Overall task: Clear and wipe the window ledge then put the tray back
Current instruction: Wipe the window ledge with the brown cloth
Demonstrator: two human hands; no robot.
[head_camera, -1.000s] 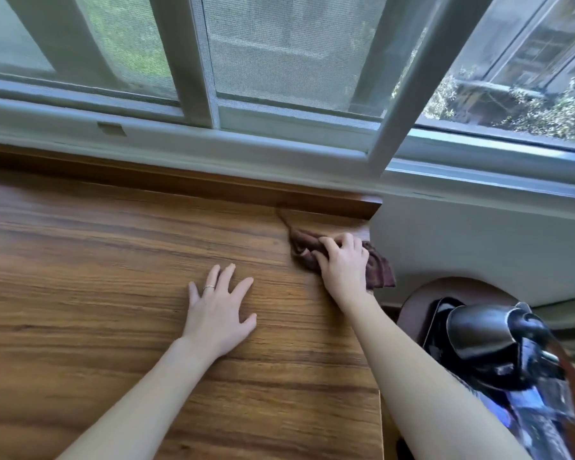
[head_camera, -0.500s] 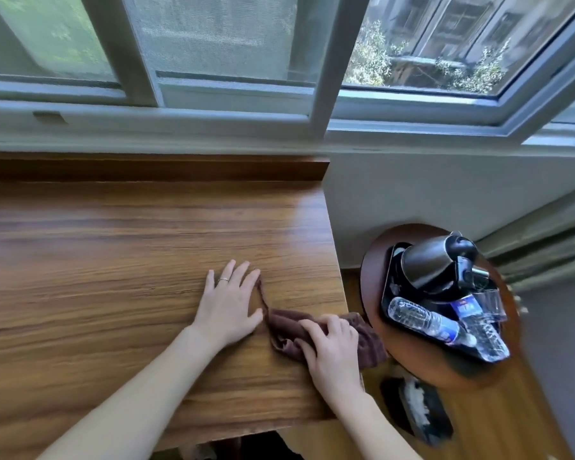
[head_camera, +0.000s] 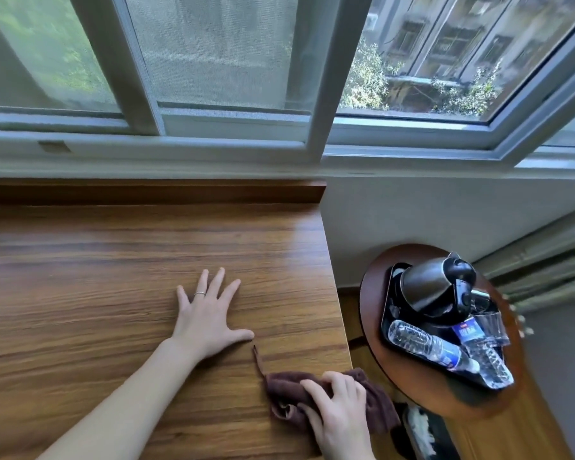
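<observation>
The wooden window ledge [head_camera: 113, 260] runs under the window. My right hand [head_camera: 339, 416] presses a crumpled brown cloth [head_camera: 289, 390] onto the ledge's near right corner, part of the cloth hanging over the right edge. My left hand [head_camera: 210, 313] lies flat on the wood with fingers spread, holding nothing, a ring on one finger. The black tray [head_camera: 387, 323] sits on a round wooden side table [head_camera: 409, 386] to the right, carrying a dark kettle [head_camera: 429, 287], two plastic water bottles [head_camera: 429, 346] and glasses [head_camera: 492, 323].
A raised wooden strip [head_camera: 146, 190] borders the ledge at the back, below the grey window frame [head_camera: 213, 151]. A white wall [head_camera: 429, 214] stands right of the ledge. Curtains [head_camera: 545, 257] hang at far right. A dark object [head_camera: 422, 429] lies on the floor by the side table.
My right hand has dragged the cloth from the far right corner of the ledge back along the right edge to the near corner. My left hand has stayed flat on the wood.
</observation>
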